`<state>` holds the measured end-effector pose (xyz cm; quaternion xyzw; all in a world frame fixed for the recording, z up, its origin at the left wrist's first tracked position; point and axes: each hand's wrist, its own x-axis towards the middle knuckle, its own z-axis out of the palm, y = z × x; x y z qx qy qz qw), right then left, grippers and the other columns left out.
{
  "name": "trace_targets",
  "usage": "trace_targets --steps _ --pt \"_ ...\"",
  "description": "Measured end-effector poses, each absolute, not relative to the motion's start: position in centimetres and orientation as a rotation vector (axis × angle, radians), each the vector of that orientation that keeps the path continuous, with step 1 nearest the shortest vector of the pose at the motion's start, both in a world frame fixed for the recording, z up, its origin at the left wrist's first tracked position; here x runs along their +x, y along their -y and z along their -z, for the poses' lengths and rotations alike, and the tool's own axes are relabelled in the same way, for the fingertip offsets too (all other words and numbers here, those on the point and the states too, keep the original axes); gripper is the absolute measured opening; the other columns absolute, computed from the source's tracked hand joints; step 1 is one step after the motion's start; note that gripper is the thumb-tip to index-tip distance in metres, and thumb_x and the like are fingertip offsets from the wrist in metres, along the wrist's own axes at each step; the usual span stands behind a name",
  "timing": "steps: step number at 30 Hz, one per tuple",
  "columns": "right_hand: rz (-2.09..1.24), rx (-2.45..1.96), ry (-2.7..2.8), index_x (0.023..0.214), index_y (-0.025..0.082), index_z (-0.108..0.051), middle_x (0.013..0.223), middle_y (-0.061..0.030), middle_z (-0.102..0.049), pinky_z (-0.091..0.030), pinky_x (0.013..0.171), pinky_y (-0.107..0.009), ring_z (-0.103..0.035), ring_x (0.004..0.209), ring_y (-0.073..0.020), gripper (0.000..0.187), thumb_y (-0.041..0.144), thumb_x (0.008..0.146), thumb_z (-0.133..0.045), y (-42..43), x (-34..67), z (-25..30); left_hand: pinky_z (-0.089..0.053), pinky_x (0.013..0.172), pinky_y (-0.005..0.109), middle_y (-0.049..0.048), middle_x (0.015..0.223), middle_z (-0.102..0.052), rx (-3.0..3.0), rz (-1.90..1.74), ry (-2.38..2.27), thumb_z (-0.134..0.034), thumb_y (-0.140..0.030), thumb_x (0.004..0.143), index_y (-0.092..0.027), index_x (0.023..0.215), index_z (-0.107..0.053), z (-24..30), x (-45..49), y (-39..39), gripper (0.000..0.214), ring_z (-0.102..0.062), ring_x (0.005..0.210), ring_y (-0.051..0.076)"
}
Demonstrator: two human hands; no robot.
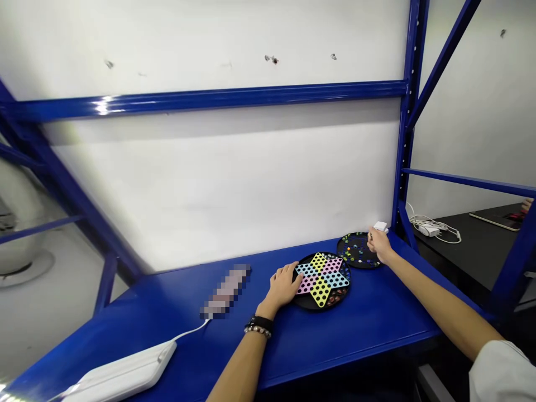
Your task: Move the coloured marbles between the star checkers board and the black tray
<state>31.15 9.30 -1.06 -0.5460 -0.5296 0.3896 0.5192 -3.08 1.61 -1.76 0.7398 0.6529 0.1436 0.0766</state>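
A round black Chinese checkers board (pixel 320 286) with a yellow, pink and light-blue star lies on the blue table. My left hand (pixel 285 285) is at its left rim, thumb over the star's edge and fingers along the side. Dark marbles sit in the board's right-hand compartments. Behind it, to the right, lies a round black tray (pixel 363 258) with scattered colored marbles. My right hand (pixel 379 244) is over that tray's right edge, fingers curled together; what they pinch is too small to tell. A white block (pixel 380 226) shows just behind these fingers; whether they touch it is unclear.
The blue tabletop (pixel 234 346) meets a white wall and blue metal frame posts (pixel 402 145). On the left lie a blurred-out flat object (pixel 225 291) and a white power strip (pixel 125 371), with a white cable between them. White cables (pixel 435 228) lie on a black table at right.
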Motion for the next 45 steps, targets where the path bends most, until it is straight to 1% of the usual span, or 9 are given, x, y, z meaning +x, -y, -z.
trace_targets --steps 4,9,12,15,23,29,34,40,45 --pt "-1.131 -1.365 1.260 0.076 0.021 -0.044 0.058 0.0045 -0.045 -0.020 0.040 -0.021 -0.029 0.039 -0.0072 0.026 0.039 0.092 -0.034 -10.2 33.1 0.8 -0.029 0.110 0.051 0.0084 0.144 -0.050 2.202 -0.431 -1.945 -0.033 -0.046 0.094 -0.024 0.140 -0.044 1.5 -2.9 -1.4 0.053 -0.042 0.132 0.029" --pt "-0.601 -1.726 1.788 0.072 0.017 -0.053 0.070 -0.0041 -0.060 -0.037 0.060 -0.025 -0.058 0.066 -0.0158 0.033 0.043 0.091 -0.047 -10.3 32.3 1.7 -0.028 0.110 0.051 0.0082 0.144 -0.050 2.201 -0.441 -1.937 -0.033 -0.046 0.094 -0.024 0.140 -0.044 1.5 -2.9 -1.4 0.053 -0.042 0.131 0.029" --pt "-0.230 -1.890 2.089 0.090 0.017 -0.061 0.092 -0.0114 -0.068 -0.042 0.074 -0.031 -0.064 0.088 -0.0253 0.033 0.049 0.089 -0.054 -10.0 30.7 2.2 -0.030 0.109 0.050 0.0083 0.144 -0.051 2.209 -0.443 -1.952 -0.033 -0.046 0.094 -0.024 0.140 -0.045 1.5 -2.9 -1.3 0.052 -0.043 0.131 0.029" --pt "-0.066 -1.939 2.272 0.107 0.015 -0.060 0.107 -0.0179 -0.067 -0.042 0.081 -0.034 -0.065 0.098 -0.0280 0.034 0.042 0.097 -0.042 -10.0 30.0 2.3 -0.031 0.109 0.049 0.0084 0.144 -0.051 2.219 -0.443 -1.953 -0.032 -0.046 0.094 -0.025 0.140 -0.045 1.5 -2.9 -1.3 0.052 -0.044 0.132 0.029" --pt "-0.284 -1.786 2.006 0.094 0.016 -0.060 0.087 -0.0085 -0.067 -0.042 0.072 -0.028 -0.062 0.082 -0.0206 0.040 0.042 0.101 -0.031 -12.3 31.0 1.4 -0.030 0.109 0.049 0.0087 0.143 -0.051 2.200 -0.444 -1.938 -0.032 -0.047 0.094 -0.025 0.141 -0.045 1.3 -2.8 -1.3 0.053 -0.042 0.132 0.029" --pt "-0.096 -1.960 2.291 0.116 0.015 -0.055 0.112 -0.0176 -0.065 -0.043 0.080 -0.034 -0.064 0.099 -0.0275 0.031 0.037 0.098 -0.041 -12.4 28.8 2.3 -0.030 0.109 0.049 0.0076 0.143 -0.051 2.203 -0.441 -1.950 -0.033 -0.047 0.094 -0.026 0.140 -0.045 1.4 -2.9 -1.3 0.052 -0.043 0.132 0.029" --pt "-0.189 -1.984 2.120 0.113 0.015 -0.056 0.113 -0.0169 -0.065 -0.043 0.081 -0.034 -0.063 0.103 -0.0271 0.036 0.036 0.102 -0.028 -13.8 29.6 1.9 -0.028 0.110 0.051 0.0089 0.145 -0.050 2.189 -0.433 -1.933 -0.033 -0.045 0.094 -0.024 0.141 -0.044 1.3 -2.8 -1.2 0.053 -0.041 0.133 0.029" --pt "-0.075 -2.147 2.074 0.137 0.011 -0.041 0.119 -0.0235 -0.063 -0.043 0.086 -0.041 -0.063 0.107 -0.0311 0.040 0.024 0.099 -0.036 -16.1 31.3 2.0 -0.028 0.111 0.050 0.0082 0.143 -0.051 2.182 -0.429 -1.958 -0.034 -0.044 0.094 -0.026 0.140 -0.045 0.9 -2.5 -1.0 0.051 -0.042 0.132 0.029" --pt "-0.024 -2.177 2.152 0.136 0.008 -0.044 0.115 -0.0247 -0.065 -0.046 0.084 -0.042 -0.065 0.106 -0.0321 0.045 0.008 0.091 -0.038 -17.2 30.4 2.7 -0.028 0.111 0.049 0.0079 0.143 -0.051 2.190 -0.401 -1.963 -0.032 -0.045 0.094 -0.025 0.141 -0.044 0.6 -2.4 -0.7 0.052 -0.043 0.132 0.028"
